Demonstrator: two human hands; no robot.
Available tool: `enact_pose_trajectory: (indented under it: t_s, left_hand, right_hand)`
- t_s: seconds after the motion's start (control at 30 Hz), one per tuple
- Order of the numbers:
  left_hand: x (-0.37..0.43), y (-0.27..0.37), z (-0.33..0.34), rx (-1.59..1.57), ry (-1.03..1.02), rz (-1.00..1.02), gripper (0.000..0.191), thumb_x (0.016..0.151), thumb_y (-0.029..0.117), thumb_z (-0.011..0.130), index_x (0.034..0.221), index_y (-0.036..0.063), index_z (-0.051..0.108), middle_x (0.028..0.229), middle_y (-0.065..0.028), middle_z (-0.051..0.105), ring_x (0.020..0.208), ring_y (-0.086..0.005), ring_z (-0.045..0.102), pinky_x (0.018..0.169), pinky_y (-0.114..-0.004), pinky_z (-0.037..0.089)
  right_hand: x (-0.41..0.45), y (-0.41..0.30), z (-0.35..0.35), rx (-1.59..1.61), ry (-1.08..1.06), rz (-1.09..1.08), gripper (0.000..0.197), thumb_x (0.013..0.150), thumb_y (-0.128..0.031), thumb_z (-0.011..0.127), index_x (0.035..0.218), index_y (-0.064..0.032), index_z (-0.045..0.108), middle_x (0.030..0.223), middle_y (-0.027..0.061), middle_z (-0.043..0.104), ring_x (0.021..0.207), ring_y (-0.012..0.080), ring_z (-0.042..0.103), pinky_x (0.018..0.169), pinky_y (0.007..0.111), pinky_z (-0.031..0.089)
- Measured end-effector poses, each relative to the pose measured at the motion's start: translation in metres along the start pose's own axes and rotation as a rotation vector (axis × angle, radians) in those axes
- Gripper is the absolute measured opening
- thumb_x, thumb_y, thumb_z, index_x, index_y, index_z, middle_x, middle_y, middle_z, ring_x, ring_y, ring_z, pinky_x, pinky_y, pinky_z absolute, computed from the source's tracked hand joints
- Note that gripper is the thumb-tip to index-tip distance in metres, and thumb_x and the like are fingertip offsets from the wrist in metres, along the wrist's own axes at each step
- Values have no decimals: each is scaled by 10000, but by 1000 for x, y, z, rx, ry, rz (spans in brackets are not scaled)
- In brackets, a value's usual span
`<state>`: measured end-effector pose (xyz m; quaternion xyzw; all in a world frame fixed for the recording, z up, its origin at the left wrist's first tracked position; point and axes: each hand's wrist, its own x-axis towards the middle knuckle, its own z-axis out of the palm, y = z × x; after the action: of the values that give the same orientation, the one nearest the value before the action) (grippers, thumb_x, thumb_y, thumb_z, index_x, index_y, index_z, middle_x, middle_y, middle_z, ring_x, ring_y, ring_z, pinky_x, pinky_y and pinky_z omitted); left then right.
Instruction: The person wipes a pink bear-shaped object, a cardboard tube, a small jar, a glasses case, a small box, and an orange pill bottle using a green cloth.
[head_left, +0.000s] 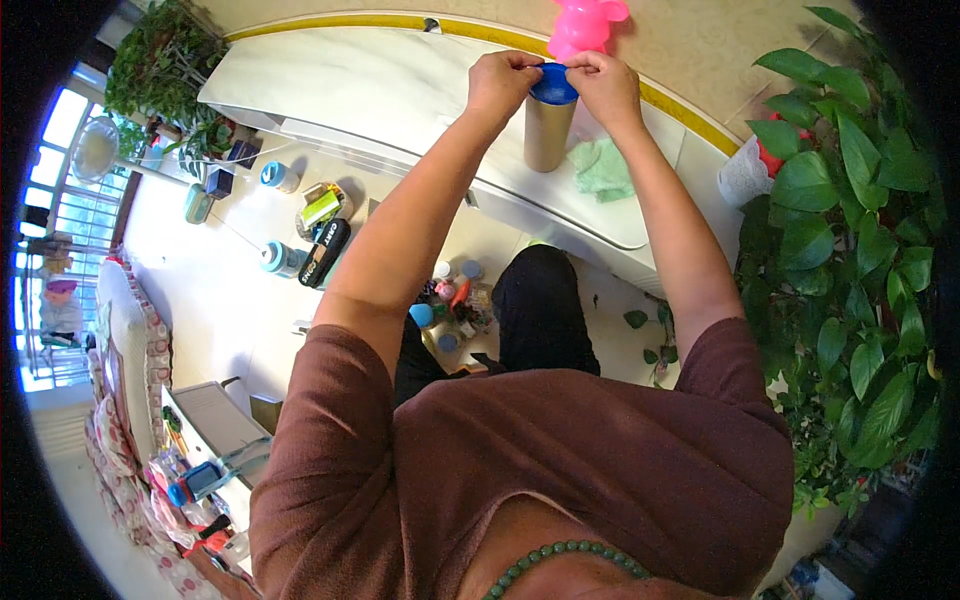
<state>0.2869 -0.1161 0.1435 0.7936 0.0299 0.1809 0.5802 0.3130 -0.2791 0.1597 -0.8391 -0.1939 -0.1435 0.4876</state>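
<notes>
A tall tan cylindrical canister (546, 135) stands upright on the white marble-patterned cabinet top (360, 82). A round blue lid (555, 84) covers its top. My left hand (501, 84) pinches the lid's left edge between thumb and fingers. On the opposite edge my right hand (609, 84) has the same kind of pinch. Under my right forearm a crumpled light-green cloth (602, 169) lies beside the canister. Just beyond my hands, a glossy pink bear-shaped figure (581, 28) is partly cut off by the picture's top.
Large-leaved potted plants (847, 225) crowd the right side, near a white pot (742, 176). On the floor to the left are blue-lidded jars (279, 177) and a black case (325, 253). Several small items (457, 300) lie by my knees. A cluttered white table (217, 427) stands lower left.
</notes>
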Motion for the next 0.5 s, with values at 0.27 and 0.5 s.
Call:
enact_pose_trajectory:
  t_s: [0.27, 0.5]
  left_hand:
    - [-4, 2, 1, 25, -22, -45, 179, 831, 45, 644, 990, -14, 699, 887, -91, 700, 770, -121, 634, 737, -243, 514]
    - [-7, -13, 5, 48, 91, 92, 173, 744, 94, 637, 881, 63, 739, 778, -128, 700, 678, -216, 667, 686, -304, 533]
  right_hand:
    - [-3, 5, 4, 60, -1, 5, 181, 736, -106, 637, 890, -35, 701, 712, 66, 677, 662, 133, 650, 648, 261, 508]
    - [-7, 1, 9, 57, 51, -29, 159, 743, -104, 623, 859, -27, 700, 705, 96, 675, 647, 168, 652, 636, 286, 511]
